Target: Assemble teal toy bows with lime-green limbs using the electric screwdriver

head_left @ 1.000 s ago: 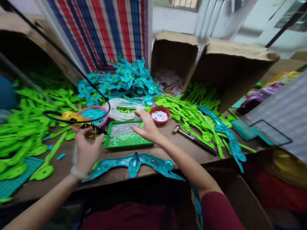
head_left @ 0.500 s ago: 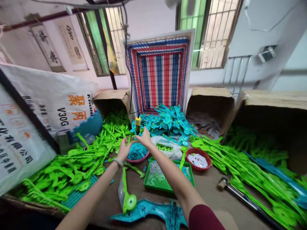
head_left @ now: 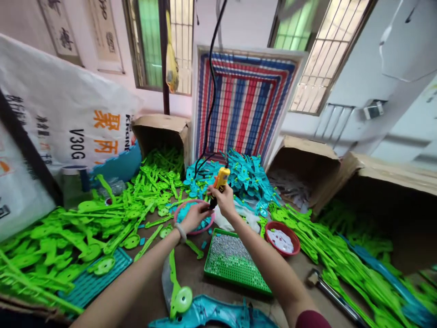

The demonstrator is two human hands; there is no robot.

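A yellow and black electric screwdriver [head_left: 223,176] hangs on a black cable, tilted, above the middle of the table. My right hand [head_left: 225,200] is closed around its body. At its black lower end, my left hand [head_left: 195,217] has its fingers pinched together on the tool, over a pink bowl [head_left: 176,218] of small blue pieces. Below my right forearm is a green tray [head_left: 235,272] with many small silver metal parts. Nearest me lie a blue plastic part [head_left: 211,310] and a green plastic part [head_left: 181,298] with a round end, touching or overlapping.
Heaps of green parts [head_left: 112,218] spread left and right, with blue parts [head_left: 246,171] at the back. A red bowl [head_left: 296,248] holds white pieces. A hammer [head_left: 336,296] lies to the right. Open cardboard boxes [head_left: 309,146] line the back.
The screwdriver was hanging upright beyond my reaching hands. Now my right hand grips it, it has come nearer and tilted, and my left hand is at its lower end. The view has shifted.
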